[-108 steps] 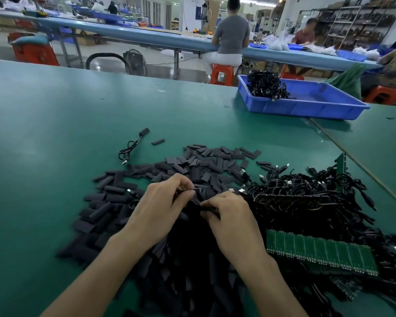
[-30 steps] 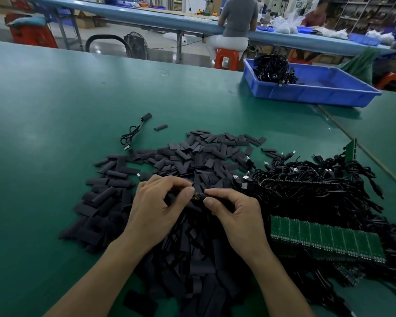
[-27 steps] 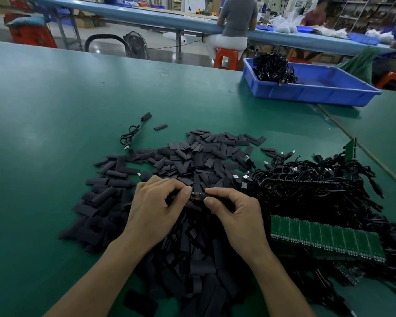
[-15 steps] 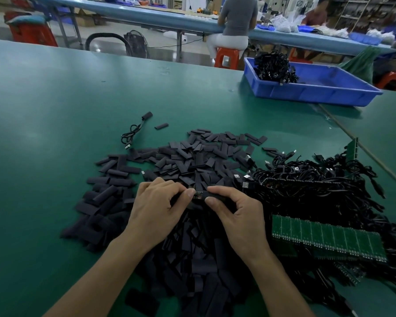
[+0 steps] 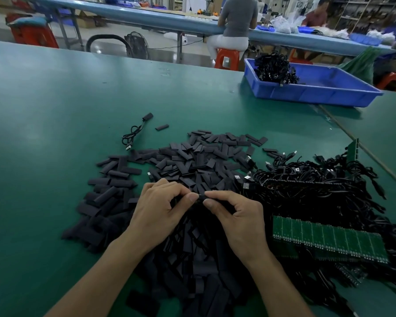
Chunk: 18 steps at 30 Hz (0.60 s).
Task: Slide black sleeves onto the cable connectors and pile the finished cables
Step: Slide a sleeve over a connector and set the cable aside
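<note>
A black sleeve (image 5: 199, 197) is being held just above the loose sleeve pile (image 5: 192, 161), the left hand (image 5: 160, 209) pinching one end and the right hand (image 5: 236, 218) the other, fingers (image 5: 192, 198) clamped on it. A cable tangle (image 5: 318, 193) is lying to the right, carrying green circuit boards (image 5: 329, 239). One lone cable (image 5: 135, 133) is resting on the table (image 5: 55, 110) beyond the pile.
</note>
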Each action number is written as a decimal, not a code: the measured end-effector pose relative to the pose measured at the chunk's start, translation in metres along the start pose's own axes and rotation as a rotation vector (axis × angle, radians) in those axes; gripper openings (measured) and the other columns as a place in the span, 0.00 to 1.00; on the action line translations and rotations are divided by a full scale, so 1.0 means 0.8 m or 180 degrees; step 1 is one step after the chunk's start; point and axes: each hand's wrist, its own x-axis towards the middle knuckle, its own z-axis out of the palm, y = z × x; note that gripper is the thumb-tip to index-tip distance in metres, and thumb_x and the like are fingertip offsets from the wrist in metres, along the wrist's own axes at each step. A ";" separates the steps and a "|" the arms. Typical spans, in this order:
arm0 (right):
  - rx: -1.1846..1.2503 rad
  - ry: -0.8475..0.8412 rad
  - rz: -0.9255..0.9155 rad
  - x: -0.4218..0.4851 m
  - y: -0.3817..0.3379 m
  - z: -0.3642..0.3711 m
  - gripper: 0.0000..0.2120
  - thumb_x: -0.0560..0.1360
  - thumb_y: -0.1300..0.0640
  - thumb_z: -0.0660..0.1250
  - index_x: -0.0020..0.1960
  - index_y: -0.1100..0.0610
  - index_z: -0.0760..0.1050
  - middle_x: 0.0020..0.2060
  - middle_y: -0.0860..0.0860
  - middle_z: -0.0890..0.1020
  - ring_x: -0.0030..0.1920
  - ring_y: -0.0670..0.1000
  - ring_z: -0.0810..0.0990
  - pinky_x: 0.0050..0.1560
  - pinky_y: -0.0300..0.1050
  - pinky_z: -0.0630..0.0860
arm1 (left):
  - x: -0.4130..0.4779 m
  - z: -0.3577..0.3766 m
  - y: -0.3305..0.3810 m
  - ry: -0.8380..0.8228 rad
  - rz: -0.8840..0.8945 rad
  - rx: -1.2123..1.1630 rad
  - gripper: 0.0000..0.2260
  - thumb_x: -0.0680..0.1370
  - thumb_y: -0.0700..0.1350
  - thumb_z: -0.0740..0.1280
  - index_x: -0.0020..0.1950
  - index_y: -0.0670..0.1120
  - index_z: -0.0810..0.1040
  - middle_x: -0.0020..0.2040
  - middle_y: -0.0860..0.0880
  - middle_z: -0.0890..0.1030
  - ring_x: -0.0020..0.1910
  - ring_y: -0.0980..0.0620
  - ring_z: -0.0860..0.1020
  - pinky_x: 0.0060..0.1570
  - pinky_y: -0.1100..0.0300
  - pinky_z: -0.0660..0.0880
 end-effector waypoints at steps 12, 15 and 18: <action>0.0153 -0.0093 0.0101 0.002 -0.006 -0.001 0.13 0.72 0.57 0.76 0.49 0.40 0.82 0.44 0.34 0.85 0.45 0.37 0.84 0.47 0.29 0.77 | 0.002 -0.002 -0.001 -0.0005 -0.0037 -0.0159 0.10 0.76 0.59 0.66 0.43 0.55 0.83 0.34 0.65 0.78 0.42 0.58 0.75 0.50 0.55 0.70; 0.0127 -0.0075 0.0091 0.002 -0.006 0.000 0.13 0.74 0.59 0.75 0.47 0.40 0.81 0.37 0.33 0.83 0.39 0.38 0.83 0.42 0.28 0.75 | 0.002 -0.002 0.000 0.0036 -0.0139 -0.0287 0.06 0.75 0.57 0.67 0.42 0.58 0.82 0.37 0.64 0.80 0.42 0.59 0.76 0.49 0.56 0.70; 0.0128 0.0001 0.0062 0.002 -0.006 0.001 0.12 0.74 0.58 0.75 0.47 0.40 0.81 0.38 0.35 0.84 0.39 0.39 0.83 0.41 0.29 0.75 | 0.000 -0.003 0.000 -0.0040 -0.0130 -0.0319 0.09 0.75 0.62 0.63 0.43 0.61 0.80 0.37 0.61 0.80 0.44 0.57 0.77 0.54 0.57 0.69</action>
